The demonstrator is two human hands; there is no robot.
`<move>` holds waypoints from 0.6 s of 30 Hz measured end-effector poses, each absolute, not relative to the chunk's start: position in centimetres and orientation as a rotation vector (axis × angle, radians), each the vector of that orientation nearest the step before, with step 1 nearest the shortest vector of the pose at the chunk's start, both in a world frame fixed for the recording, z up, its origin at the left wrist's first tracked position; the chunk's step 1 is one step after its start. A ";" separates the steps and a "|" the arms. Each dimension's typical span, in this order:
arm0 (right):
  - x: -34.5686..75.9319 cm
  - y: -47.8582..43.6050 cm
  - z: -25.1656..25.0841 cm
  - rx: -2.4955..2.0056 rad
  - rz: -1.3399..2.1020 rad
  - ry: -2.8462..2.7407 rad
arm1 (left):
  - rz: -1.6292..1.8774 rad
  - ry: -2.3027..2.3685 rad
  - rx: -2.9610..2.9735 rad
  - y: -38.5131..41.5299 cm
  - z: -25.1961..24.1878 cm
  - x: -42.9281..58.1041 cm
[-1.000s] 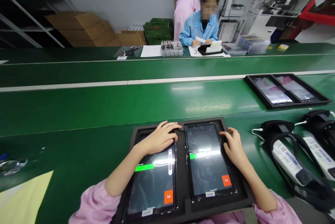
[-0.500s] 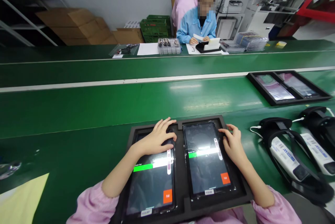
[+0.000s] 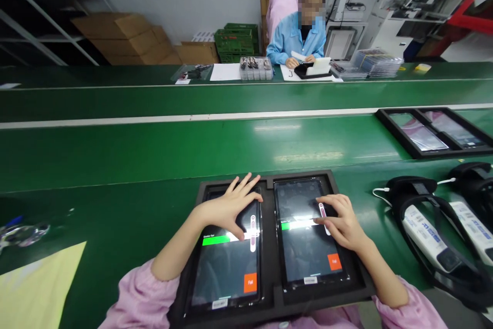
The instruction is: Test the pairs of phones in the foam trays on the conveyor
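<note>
Seating two tablets (image 3: 308,254), black tray (image 3: 268,262); left hand (image 3: 225,208), right hand (image 3: 342,224) atop

The two tablets (image 3: 304,262) have glossy glass screens that mirror the ceiling lights. They lie in a tray (image 3: 268,272) of matt black foam. The table (image 3: 154,154) is smooth green belting with a soft sheen. The sleeves (image 3: 134,298) are pink cloth, slightly creased. A yellow sheet (image 3: 34,288) looks like matt paper; the boxes (image 3: 119,36) are plain brown cardboard.
</note>
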State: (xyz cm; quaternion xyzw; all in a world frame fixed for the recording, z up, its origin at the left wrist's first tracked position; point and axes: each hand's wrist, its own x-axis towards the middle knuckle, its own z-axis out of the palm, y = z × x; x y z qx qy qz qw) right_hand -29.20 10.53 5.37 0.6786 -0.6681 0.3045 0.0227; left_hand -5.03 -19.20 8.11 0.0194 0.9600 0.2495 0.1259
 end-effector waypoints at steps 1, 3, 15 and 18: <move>-29.4 10.6 5.5 2.063 0.985 -2.079 | 0.730 2.780 0.034 -19.9 8.4 -4.5; -29.7 10.6 6.2 2.039 1.000 -2.102 | 0.703 2.748 -0.086 -21.6 9.2 -3.2; -26.8 3.8 6.6 2.508 0.474 -1.905 | 0.583 2.625 -0.538 -26.4 8.9 -0.4; -26.9 4.2 5.9 2.539 0.413 -1.921 | 0.510 2.651 -0.537 -25.9 9.0 -0.8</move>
